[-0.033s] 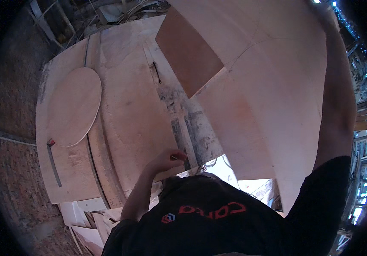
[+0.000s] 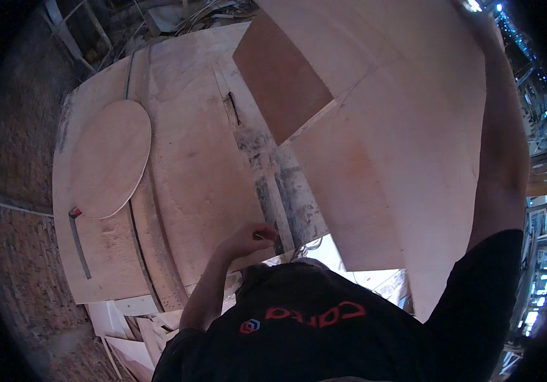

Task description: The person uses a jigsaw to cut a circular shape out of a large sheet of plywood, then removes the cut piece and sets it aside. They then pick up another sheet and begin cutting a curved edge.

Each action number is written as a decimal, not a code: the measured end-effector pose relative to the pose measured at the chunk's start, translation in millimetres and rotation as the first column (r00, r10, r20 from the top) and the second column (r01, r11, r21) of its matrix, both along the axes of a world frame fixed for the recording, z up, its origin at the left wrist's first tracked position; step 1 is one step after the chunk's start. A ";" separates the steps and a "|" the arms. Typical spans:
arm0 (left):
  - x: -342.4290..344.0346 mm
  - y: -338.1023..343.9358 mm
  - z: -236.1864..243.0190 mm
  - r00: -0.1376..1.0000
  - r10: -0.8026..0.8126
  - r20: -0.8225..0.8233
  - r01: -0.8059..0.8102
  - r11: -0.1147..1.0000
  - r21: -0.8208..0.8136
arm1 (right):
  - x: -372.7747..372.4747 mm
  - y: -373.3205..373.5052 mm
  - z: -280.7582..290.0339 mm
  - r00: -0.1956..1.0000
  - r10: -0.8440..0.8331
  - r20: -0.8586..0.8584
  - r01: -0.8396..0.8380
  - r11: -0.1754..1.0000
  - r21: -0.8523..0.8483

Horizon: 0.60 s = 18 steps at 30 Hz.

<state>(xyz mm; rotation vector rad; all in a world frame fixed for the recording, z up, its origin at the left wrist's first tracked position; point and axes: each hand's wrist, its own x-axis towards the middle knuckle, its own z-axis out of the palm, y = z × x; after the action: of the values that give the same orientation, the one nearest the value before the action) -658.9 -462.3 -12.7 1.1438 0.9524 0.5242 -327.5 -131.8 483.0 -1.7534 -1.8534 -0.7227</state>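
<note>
The left hand [image 2: 252,239] curls near the torso; the right hand [image 2: 479,24] extends far forward, both grips unclear. The wooden sheet [image 2: 420,134] lies between them.

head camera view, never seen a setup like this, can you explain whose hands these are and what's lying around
There is no machine here: a person works with bare hands. A wide fisheye camera on their head looks down, so straight edges bend and their dark shirt fills the bottom.

The left hand is curled; a small pale thing shows at it, too small to identify. The right hand is up by the far end of a large wooden sheet, too dim to tell its grip.

On the work surface, toward the left, lie a round wooden board and a grey strip with a red end.
</note>
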 end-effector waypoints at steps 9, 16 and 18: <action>11.1 -25.8 -17.0 0.988 0.155 0.003 -0.153 0.979 -0.138 | 214.3 148.1 -117.0 0.960 -0.270 -0.074 0.241 0.933 -0.267; 76.8 -59.2 -34.1 0.967 0.185 -0.175 -0.226 0.940 -0.257 | 331.6 175.8 -250.1 0.839 -0.280 -0.468 0.073 0.908 -0.413; 101.3 -69.6 -39.4 0.955 0.195 -0.225 -0.258 0.919 -0.297 | 356.3 197.1 -279.0 0.831 -0.408 -0.378 0.170 0.834 -0.526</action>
<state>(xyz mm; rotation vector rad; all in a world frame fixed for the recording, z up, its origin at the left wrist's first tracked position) -557.5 -531.9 -52.1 0.7990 1.2985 0.4274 28.8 65.3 204.0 -2.3092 -1.4916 0.1100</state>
